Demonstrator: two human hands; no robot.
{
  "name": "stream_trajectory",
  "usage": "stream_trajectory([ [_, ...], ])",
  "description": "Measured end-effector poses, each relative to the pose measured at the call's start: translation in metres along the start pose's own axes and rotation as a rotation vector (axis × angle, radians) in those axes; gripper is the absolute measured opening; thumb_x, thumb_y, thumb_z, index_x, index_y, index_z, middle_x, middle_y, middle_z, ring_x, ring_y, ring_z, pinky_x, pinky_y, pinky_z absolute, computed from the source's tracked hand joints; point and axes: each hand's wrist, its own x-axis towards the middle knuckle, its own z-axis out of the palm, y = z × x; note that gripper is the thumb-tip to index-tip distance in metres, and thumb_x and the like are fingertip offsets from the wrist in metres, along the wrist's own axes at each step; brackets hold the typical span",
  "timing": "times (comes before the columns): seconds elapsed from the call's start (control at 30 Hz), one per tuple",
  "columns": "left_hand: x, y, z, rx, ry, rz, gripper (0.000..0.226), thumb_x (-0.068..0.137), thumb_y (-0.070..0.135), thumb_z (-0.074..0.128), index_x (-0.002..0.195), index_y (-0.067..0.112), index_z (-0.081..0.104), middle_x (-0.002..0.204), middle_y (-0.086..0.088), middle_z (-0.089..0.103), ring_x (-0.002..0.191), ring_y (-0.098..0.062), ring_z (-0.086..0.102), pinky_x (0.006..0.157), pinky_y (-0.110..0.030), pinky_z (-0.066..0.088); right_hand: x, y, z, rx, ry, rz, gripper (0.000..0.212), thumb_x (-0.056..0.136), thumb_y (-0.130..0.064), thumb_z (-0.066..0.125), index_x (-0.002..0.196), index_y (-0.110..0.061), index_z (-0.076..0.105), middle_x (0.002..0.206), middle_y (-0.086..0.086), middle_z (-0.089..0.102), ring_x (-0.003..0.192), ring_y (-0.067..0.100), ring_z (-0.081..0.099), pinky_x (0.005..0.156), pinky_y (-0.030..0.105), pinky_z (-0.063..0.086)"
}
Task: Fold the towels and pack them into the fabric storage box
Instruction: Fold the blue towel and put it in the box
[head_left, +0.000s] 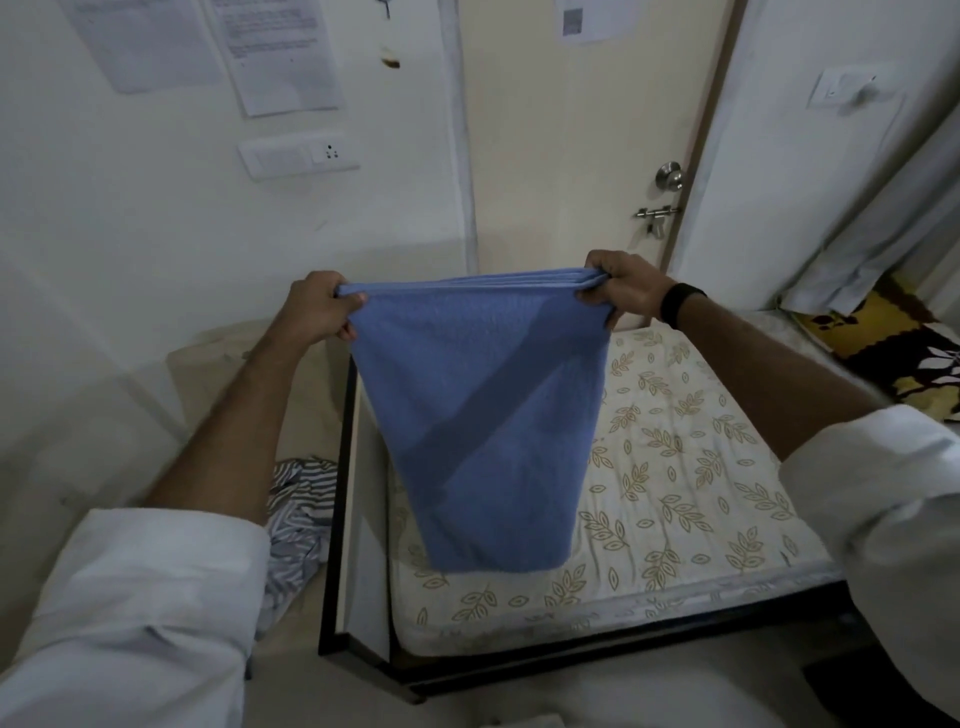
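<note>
Blue terry-cloth towel (483, 415) up in the air, held out at arm's length over the mattress with the cream leaf-print cover (685, 467)! The left hand (322, 306) pinches one top corner, thumb on the near face and fingers curled round behind; the right hand (623, 291), black band on its wrist, clamps the other corner the same way. Look along that top edge: several layers stacked together at the right corner, so this towel is already doubled over more than once, and it hangs as a narrow panel with its bottom edge just above the bed.

So we are mid-fold, by my reading. The cloth looks too long to pack as it is. The next move, I'd judge, calls for lowering it flat onto the mattress or bringing the top edge down to meet the bottom, keeping those layers lined up so the corners do not slip apart.

And the fabric storage box? Nowhere in view from here, so where the towel must travel I cannot tell. A striped grey-and-white cloth (296, 519) lies crumpled on the floor beside the black metal bed frame (332, 519); whether it is one of the towels I cannot say.
</note>
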Motion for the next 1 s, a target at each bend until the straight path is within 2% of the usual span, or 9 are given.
stream_trajectory([
  [0.1,0.004,-0.004,0.002,0.003,0.015,0.023,0.019,0.094,0.021,0.061,0.082,0.006,0.059,0.069,-0.016,0.068,0.050,-0.009,0.066,0.074,-0.040,0.059,0.004,-0.001,0.004,-0.061,0.007,-0.013,0.021,0.090,-0.007,0.064,0.079,-0.014,0.047,0.084,0.007,0.057,0.068,0.029,0.067,0.049,0.040,0.060],
  [0.17,0.007,-0.008,0.006,-0.053,0.023,0.017,0.019,0.094,0.019,0.062,0.079,0.009,0.055,0.068,-0.014,0.065,0.043,-0.003,0.062,0.072,-0.041,0.059,0.007,0.001,0.009,-0.091,0.029,-0.020,0.022,0.090,-0.007,0.064,0.079,-0.015,0.046,0.084,0.006,0.056,0.063,0.025,0.065,0.045,0.030,0.058],
  [0.27,0.010,-0.010,0.011,-0.153,0.033,0.006,0.014,0.094,0.015,0.062,0.089,0.005,0.054,0.079,-0.018,0.062,0.045,-0.002,0.063,0.070,-0.039,0.061,0.012,0.005,0.011,-0.167,0.087,-0.046,0.017,0.089,-0.007,0.063,0.086,-0.010,0.047,0.087,0.009,0.056,0.063,0.025,0.062,0.040,0.015,0.048],
  [0.37,0.016,-0.009,0.016,-0.212,0.060,0.006,0.011,0.094,0.013,0.062,0.089,0.008,0.054,0.075,-0.010,0.061,0.047,-0.001,0.064,0.075,-0.041,0.061,0.019,0.009,0.009,-0.146,0.116,-0.049,0.017,0.088,-0.005,0.062,0.086,-0.012,0.047,0.094,0.014,0.059,0.071,0.034,0.066,0.045,0.025,0.056],
  [0.57,0.028,-0.013,0.021,-0.253,0.102,0.040,0.014,0.093,0.014,0.063,0.082,0.013,0.054,0.070,-0.003,0.062,0.048,0.000,0.063,0.078,-0.050,0.059,0.026,0.012,0.003,-0.117,0.140,-0.049,0.013,0.087,-0.004,0.061,0.090,-0.009,0.050,0.095,0.014,0.058,0.075,0.035,0.066,0.048,0.029,0.058],
  [0.73,0.017,-0.026,0.033,-0.232,0.112,0.005,0.014,0.093,0.016,0.062,0.091,0.004,0.055,0.074,-0.011,0.064,0.048,-0.001,0.063,0.076,-0.049,0.059,0.017,0.020,0.011,-0.102,0.104,-0.020,0.013,0.087,-0.002,0.062,0.091,-0.008,0.052,0.092,0.012,0.057,0.077,0.032,0.064,0.057,0.037,0.061],
  [0.8,0.006,-0.033,0.040,-0.218,0.092,-0.027,0.015,0.094,0.016,0.062,0.091,0.003,0.054,0.075,-0.015,0.063,0.048,-0.002,0.064,0.075,-0.049,0.059,0.009,0.027,0.020,-0.072,0.062,0.006,0.013,0.088,-0.005,0.064,0.091,-0.008,0.052,0.088,0.010,0.056,0.077,0.031,0.063,0.055,0.035,0.061],
  [0.87,-0.009,-0.038,0.050,-0.209,0.073,-0.080,0.017,0.094,0.014,0.062,0.085,0.005,0.051,0.071,-0.015,0.060,0.050,-0.002,0.065,0.071,-0.046,0.060,-0.002,0.038,0.030,-0.056,0.002,0.038,0.013,0.088,-0.005,0.065,0.089,-0.008,0.052,0.085,0.009,0.055,0.080,0.034,0.064,0.055,0.036,0.061],
  [1.0,-0.052,-0.049,0.075,-0.188,0.024,-0.209,0.030,0.094,0.011,0.061,0.070,0.019,0.045,0.063,-0.006,0.055,0.041,0.001,0.060,0.057,-0.028,0.056,-0.027,0.064,0.057,-0.006,-0.167,0.129,0.017,0.087,-0.006,0.066,0.079,-0.014,0.053,0.086,0.011,0.057,0.083,0.040,0.065,0.067,0.053,0.060],
])
